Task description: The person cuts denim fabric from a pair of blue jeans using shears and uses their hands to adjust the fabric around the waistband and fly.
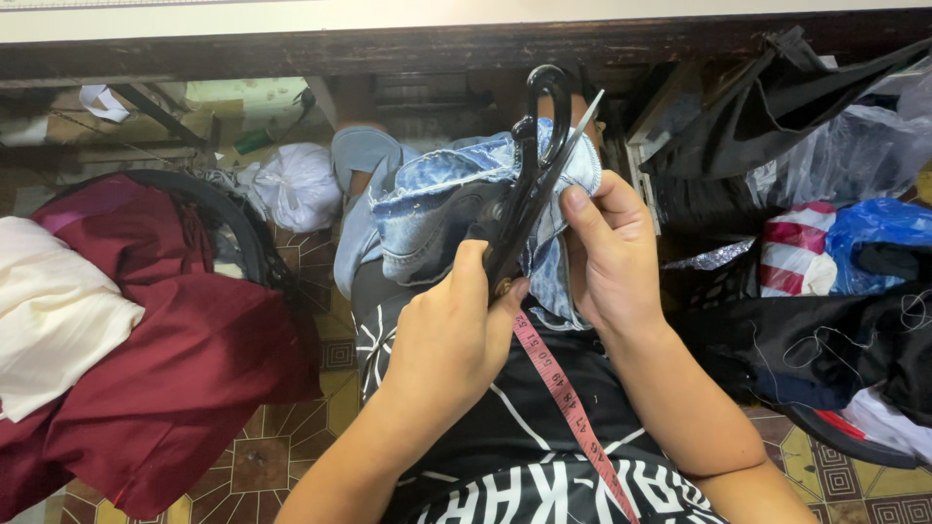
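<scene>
Left hand (451,340) grips the black-handled metal scissors (529,180), blades pointing up across a faded blue denim piece (427,209); right hand (607,252) pinches the denim's edge, thumb beside the blades; pink measuring tape (568,403) hangs over the lap; dark red cloth (175,359) is heaped on the patterned tile floor (282,442) at left.

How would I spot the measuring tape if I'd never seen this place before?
Start at the person's lap, where a black garment with white lines fills the bottom middle of the view. The measuring tape runs slantwise across it, from below the left hand down toward the bottom edge. It is the only narrow pink strip with printed marks; everything around it is loose cloth.
</scene>
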